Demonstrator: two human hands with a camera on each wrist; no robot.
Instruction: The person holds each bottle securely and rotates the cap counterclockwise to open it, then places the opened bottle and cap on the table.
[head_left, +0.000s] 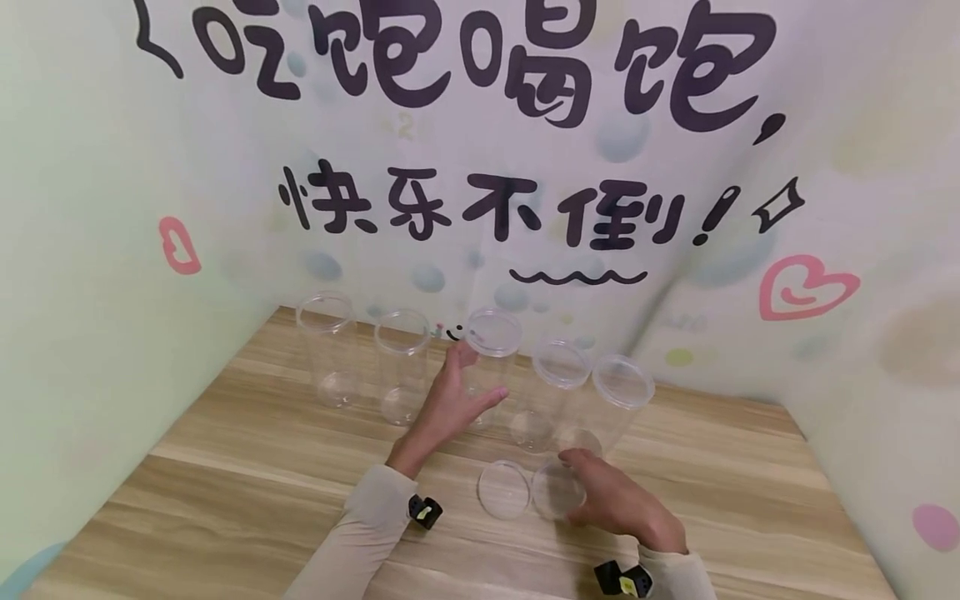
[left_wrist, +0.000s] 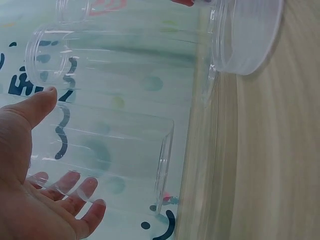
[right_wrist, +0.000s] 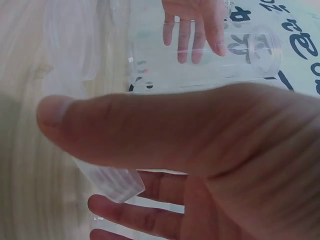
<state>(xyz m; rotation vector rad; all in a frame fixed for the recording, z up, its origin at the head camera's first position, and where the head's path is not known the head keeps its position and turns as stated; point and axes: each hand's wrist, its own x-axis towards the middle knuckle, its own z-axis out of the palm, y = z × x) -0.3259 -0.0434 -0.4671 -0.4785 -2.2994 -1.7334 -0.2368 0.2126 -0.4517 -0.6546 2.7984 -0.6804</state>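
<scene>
Several tall clear plastic jars stand upright in a row. My left hand (head_left: 457, 400) is spread around the middle jar (head_left: 491, 367); its thumb stands apart from the wall, and its fingers (left_wrist: 90, 187) show at the jar's far side. That jar's top looks milkier than those of the left jars. In front of the row, two round clear lids lie side by side. My right hand (head_left: 618, 496) holds the right lid (head_left: 557, 492) by its rim, thumb on one side and fingers on the other. The left lid (head_left: 504, 490) lies untouched; part of the right lid is hidden behind my thumb.
Left of the middle jar stand two jars, the far-left jar (head_left: 326, 350) and its neighbour (head_left: 401, 367). Two more, a jar (head_left: 558, 392) and the far-right jar (head_left: 618, 400), stand close together. Behind the wooden table (head_left: 247, 467) rises a printed wall (head_left: 675, 317).
</scene>
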